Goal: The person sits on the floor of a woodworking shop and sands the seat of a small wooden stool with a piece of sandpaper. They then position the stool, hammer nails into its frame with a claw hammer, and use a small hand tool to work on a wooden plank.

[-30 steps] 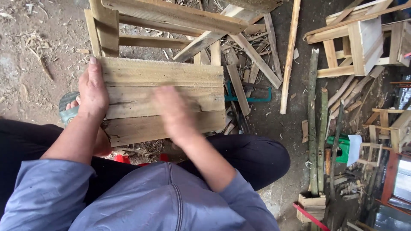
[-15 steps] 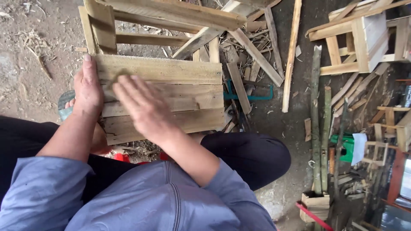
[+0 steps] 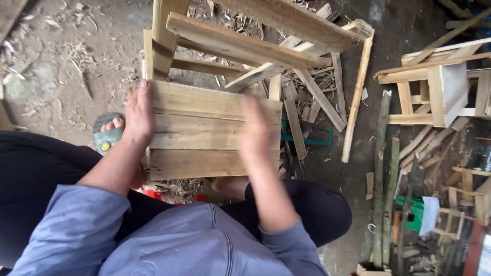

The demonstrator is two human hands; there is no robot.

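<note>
A small wooden stool lies tipped toward me, its seat of three pale planks (image 3: 204, 130) facing up over my knees. My left hand (image 3: 138, 115) presses flat on the seat's left edge, fingers along the side. My right hand (image 3: 255, 130) is blurred, flat and open-fingered over the right part of the seat near its edge. It holds nothing. The stool's legs and rails (image 3: 230, 43) stick out away from me over the dirt floor.
Loose wood strips and offcuts (image 3: 312, 97) litter the ground past the stool. A long slat (image 3: 356, 97) leans to the right. Another unfinished stool (image 3: 434, 87) stands at the right, with bamboo poles (image 3: 381, 184) and a green object (image 3: 414, 212) below it. My sandalled foot (image 3: 108, 133) shows at the left.
My right hand has swept across the seat, from the middle to the left and now to the right edge. My left hand has stayed on the left side.
</note>
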